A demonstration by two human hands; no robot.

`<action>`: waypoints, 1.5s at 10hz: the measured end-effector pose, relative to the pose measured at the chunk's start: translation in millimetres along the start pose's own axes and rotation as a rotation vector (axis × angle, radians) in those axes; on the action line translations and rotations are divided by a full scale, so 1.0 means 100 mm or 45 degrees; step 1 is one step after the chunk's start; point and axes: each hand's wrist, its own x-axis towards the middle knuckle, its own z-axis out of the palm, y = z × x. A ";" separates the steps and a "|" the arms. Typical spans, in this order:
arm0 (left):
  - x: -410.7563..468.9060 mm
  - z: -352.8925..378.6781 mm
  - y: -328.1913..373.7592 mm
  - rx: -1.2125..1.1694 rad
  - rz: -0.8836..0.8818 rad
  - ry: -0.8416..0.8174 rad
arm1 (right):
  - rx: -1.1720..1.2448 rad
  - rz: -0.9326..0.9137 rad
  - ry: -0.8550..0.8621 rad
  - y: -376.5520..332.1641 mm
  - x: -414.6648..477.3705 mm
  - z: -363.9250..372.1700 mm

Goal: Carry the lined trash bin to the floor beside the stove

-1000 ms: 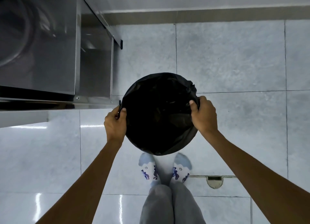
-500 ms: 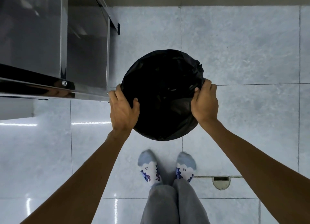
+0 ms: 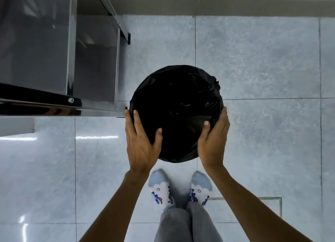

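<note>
Seen from straight above, the trash bin [image 3: 176,113] shows only as a round black mouth: its black liner [image 3: 212,86] covers the rim and the inside is too dark to read, so the bin's walls and base are hidden, and whether it rests on the floor or hangs just above it cannot be told. It sits over the grey tiled floor [image 3: 253,60], just beside the near right corner of the stainless steel stove unit [image 3: 45,51], whose top and left part are cut off by the frame edge. The left hand [image 3: 140,144] is spread flat against the bin's left rim, thumb lying over the liner and fingers pointing forward; the right hand [image 3: 213,142] mirrors it on the right rim, thumb on the liner. Neither hand is curled shut, both press the rim with fingers extended, and the fingertips on the far side are partly hidden by the bin's curve. Counted: one bin, one liner, two hands, two bare forearms, two feet in patterned socks [image 3: 161,189] standing just behind the bin, and one floor drain frame [image 3: 268,199] at lower right, partly hidden behind the right forearm.
</note>
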 end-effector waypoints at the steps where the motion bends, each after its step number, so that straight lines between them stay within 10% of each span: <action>1: 0.15 0.09 -0.01 0.044 0.026 0.092 | 0.003 -0.037 0.017 0.01 0.11 0.10; 9: 1.87 0.11 0.44 0.299 0.118 0.069 | -0.286 -0.258 -0.077 -0.53 1.95 0.57; 15: 1.30 -0.79 0.81 0.334 0.309 -0.071 | -0.622 -0.297 -0.409 -1.03 1.62 -0.42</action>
